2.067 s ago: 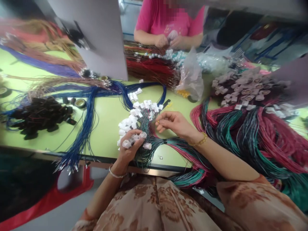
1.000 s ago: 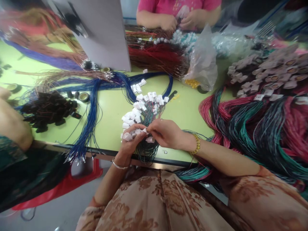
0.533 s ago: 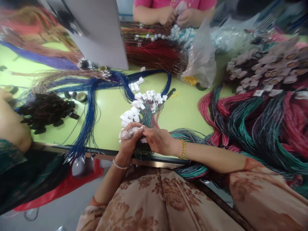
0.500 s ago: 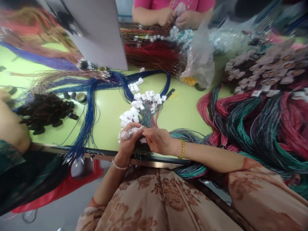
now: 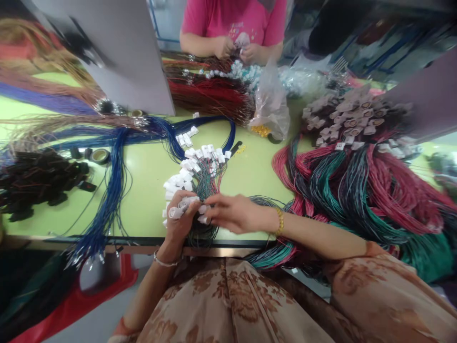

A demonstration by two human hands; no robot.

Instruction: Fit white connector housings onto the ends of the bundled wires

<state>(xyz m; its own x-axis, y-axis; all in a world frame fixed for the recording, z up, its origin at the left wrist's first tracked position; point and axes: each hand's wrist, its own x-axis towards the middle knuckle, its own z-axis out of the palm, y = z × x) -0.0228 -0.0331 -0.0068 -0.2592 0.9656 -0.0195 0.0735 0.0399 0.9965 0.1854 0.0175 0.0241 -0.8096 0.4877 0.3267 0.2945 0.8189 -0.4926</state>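
The left hand (image 5: 178,229) is closed around a cluster of white connectors (image 5: 183,206), with the thumb laid across them. The connectors lie within the grip, open ends facing upward; at least three are visible above the thumb and fingers. Two further white pieces (image 5: 203,220) sit just to the right of the thumb, between the two hands.

The right hand (image 5: 246,213) is positioned beside this cluster, its fingers slightly bent and held apart, fingertips near the two pieces. Blur prevents telling whether the fingertips make contact.

Thin dark wires (image 5: 203,236) hang below the left hand at the table edge. Beyond it, a fan of white connectors (image 5: 178,181) rests on the green table (image 5: 150,190); these overlap too closely for an exact count.

Quantities of surrounding items: one clear plastic bag (image 5: 272,107); one pile of yellow pieces (image 5: 260,130) at the base of the bag; one narrow black strip (image 5: 235,148) near the fan; two tape rolls, one near (image 5: 100,156) and one farther back; one co-worker (image 5: 233,28) opposite, both hands on a pale item.
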